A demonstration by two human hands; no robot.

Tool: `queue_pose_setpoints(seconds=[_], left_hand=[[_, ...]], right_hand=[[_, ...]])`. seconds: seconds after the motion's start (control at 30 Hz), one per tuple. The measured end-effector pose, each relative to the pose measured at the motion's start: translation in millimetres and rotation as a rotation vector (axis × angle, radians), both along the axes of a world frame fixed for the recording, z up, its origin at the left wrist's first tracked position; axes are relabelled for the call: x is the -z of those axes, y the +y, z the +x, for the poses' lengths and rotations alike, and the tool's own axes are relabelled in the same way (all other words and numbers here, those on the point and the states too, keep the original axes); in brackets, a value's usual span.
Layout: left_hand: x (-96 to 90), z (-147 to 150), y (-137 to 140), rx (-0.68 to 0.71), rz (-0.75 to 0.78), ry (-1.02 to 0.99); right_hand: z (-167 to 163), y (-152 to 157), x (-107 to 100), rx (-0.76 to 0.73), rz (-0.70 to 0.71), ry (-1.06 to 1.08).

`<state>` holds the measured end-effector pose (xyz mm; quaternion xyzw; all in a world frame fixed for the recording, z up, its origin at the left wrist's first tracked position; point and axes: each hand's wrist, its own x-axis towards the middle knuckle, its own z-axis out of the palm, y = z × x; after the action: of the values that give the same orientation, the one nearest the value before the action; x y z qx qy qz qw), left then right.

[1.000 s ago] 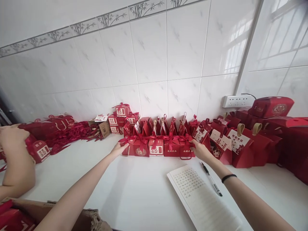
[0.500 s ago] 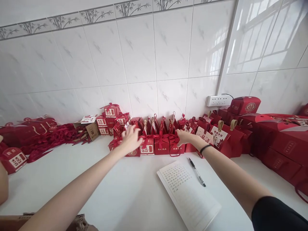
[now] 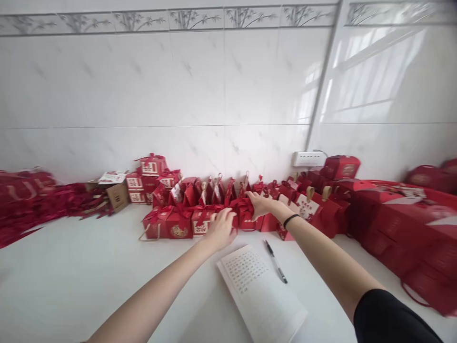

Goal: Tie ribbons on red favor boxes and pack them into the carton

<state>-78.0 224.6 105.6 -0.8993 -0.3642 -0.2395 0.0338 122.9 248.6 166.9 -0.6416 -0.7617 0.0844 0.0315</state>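
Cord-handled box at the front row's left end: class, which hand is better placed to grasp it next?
Probably the left hand: it is nearer that box. The right hand is farther right.

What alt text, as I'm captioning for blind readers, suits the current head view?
The left hand and right hand reach to a row of red, ribboned cardboard boxes on a white tabletop. Nearer lie a white handwritten page and a black-and-clear pen.

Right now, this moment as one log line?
left hand: at front boxes | right hand: same row, farther right | contact: unclear | pen: beside notebook
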Motion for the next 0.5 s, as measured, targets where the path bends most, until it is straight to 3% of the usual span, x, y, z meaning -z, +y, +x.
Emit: queue_pose_setpoints(seconds=[0.13, 0.2, 0.27, 0.4, 0.5], left_hand=[[0.6, -8.8, 22.8, 0.012, -0.075, -0.457], [-4.3, -7.9, 32.8, -0.023, -0.229, -0.721], [-11.7, -4.3, 36.8, -0.07, -0.486, -0.905], [-23.2, 2.9, 23.8, -0.014, -1.092, -0.962], [-21.3, 5.2, 5.5, 0.013, -1.386, -0.849]], right_hand=[[3.6, -20.4, -25.2, -0.031, 0.101, 0.008], [4.3, -32.8, -37.0, -0.097, 0.139, 0.031], [2.4, -47.1, -46.1, -0.206, 0.175, 0.058], [-7.7, -76.2, -53.2, -0.376, 0.164, 0.089], [-9.9, -88.7, -46.9, -0.458, 0.097, 0.147]])
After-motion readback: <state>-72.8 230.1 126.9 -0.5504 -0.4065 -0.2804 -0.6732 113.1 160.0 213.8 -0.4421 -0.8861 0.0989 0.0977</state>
